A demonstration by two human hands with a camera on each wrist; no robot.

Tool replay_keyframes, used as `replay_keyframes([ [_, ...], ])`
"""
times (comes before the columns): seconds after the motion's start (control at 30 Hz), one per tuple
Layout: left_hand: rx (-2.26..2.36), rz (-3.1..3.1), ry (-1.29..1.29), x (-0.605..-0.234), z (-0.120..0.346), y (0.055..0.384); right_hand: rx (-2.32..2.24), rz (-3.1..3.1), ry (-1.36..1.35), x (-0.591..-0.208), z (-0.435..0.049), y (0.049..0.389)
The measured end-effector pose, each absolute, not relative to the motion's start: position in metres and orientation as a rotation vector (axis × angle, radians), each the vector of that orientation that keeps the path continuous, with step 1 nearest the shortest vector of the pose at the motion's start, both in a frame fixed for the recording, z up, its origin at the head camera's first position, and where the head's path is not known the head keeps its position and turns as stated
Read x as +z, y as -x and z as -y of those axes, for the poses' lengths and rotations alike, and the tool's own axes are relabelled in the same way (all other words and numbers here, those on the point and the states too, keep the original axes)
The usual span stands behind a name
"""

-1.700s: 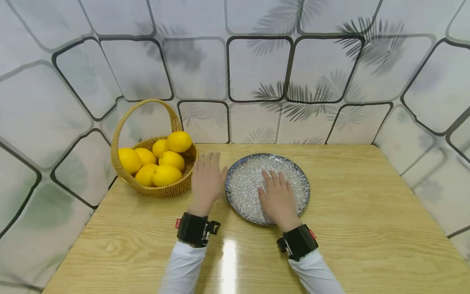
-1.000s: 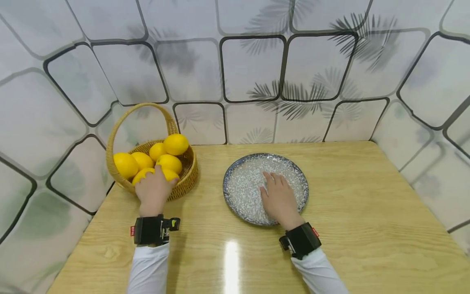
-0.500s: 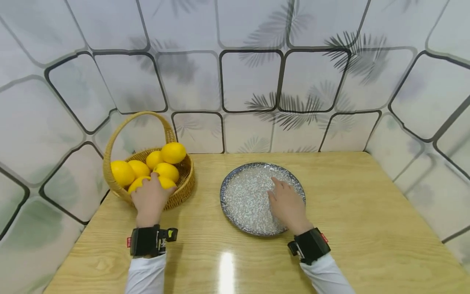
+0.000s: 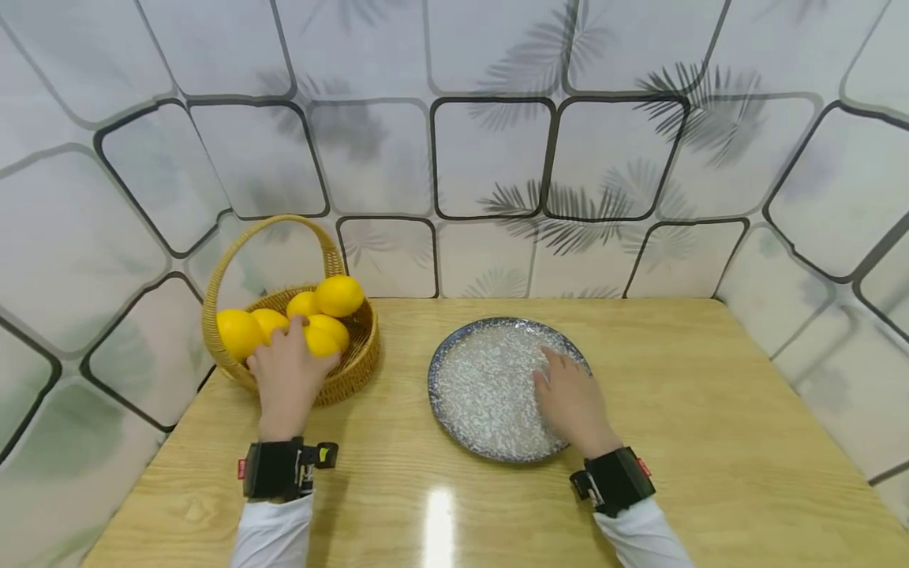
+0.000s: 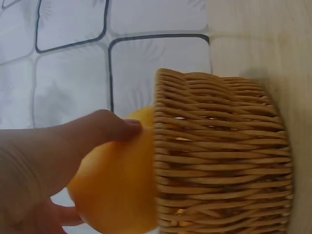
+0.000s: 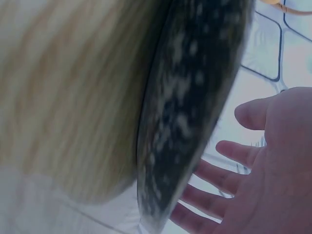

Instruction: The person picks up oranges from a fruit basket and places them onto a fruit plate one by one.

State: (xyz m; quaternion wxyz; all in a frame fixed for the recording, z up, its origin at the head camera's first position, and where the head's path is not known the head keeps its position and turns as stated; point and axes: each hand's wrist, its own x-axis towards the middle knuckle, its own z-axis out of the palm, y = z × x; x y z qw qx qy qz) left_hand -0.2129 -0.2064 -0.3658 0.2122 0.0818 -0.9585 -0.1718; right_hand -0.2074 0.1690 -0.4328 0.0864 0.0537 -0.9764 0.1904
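My left hand [image 4: 287,379] is at the front of a wicker basket [image 4: 364,367] that holds several yellow lemons [image 4: 339,296]. In the left wrist view its thumb and fingers grip a lemon [image 5: 117,190], which sits at the basket's rim; its far side is hidden. My right hand [image 4: 575,402] hovers over the right part of a round speckled grey plate [image 4: 490,379] with a dark rim. Its fingers are relaxed and spread, with nothing held, as the right wrist view shows beside the plate's edge [image 6: 180,112].
The basket's tall arched handle [image 4: 259,229] rises over the fruit on the left. Basket and plate stand on a light wooden table [image 4: 710,434], with bare wood right of the plate. A patterned cloth wall [image 4: 497,158] closes off the back and both sides.
My left hand has gone left from beside the plate to the basket, grasped a front lemon and begun to lift it. The right hand has drifted slightly right over the plate.
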Motion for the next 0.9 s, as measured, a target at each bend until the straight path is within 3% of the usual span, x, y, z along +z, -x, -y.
replay_keyframes([
  [0.33, -0.443, 2.455, 0.042, -0.344, 0.154, 0.234, 0.486, 2.854, -0.118, -0.431, -0.201, 0.219],
  [0.6, -0.688, 2.615, 0.352, -0.361, 0.08, 0.271, 0.181, 2.773, -0.193, -0.442, -0.219, 0.221],
  [0.9, -0.808, 2.78, 0.57, -0.382, 0.026, 0.311, 0.45, 2.856, -0.165, -0.442, -0.218, 0.222],
])
